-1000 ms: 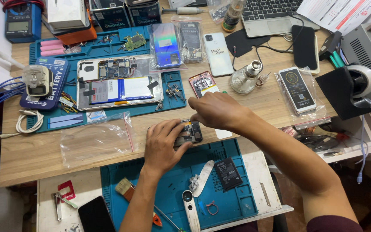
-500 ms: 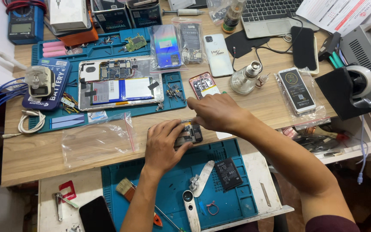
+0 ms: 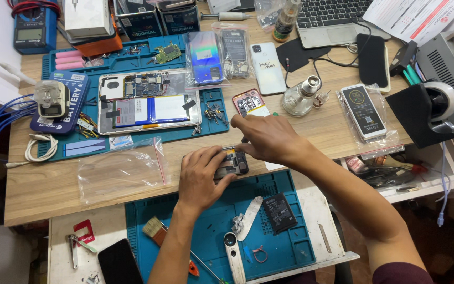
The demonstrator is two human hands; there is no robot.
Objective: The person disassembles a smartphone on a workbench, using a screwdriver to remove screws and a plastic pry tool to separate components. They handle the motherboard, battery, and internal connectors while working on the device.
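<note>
My left hand (image 3: 202,176) grips an opened phone body (image 3: 233,164) with its circuit parts showing, holding it at the wooden desk's front edge above a blue work mat (image 3: 216,226). My right hand (image 3: 264,138) is curled over the phone's upper end, fingertips pressed on it; whether it pinches a small tool there is too hidden to tell. A reddish opened phone shell (image 3: 249,102) lies just beyond my right hand.
A dismantled tablet (image 3: 148,101) rests on a second blue mat (image 3: 132,138) farther back. Empty clear bags (image 3: 119,171) lie left. A black battery (image 3: 280,213), brush (image 3: 156,231), pry tools, a bagged phone (image 3: 364,111), glass bottle (image 3: 301,94), laptop and tape dispenser (image 3: 432,108) surround.
Both hands stay on the opened phone; my right hand's fingers shift slightly over its upper end. Nothing else has moved.
</note>
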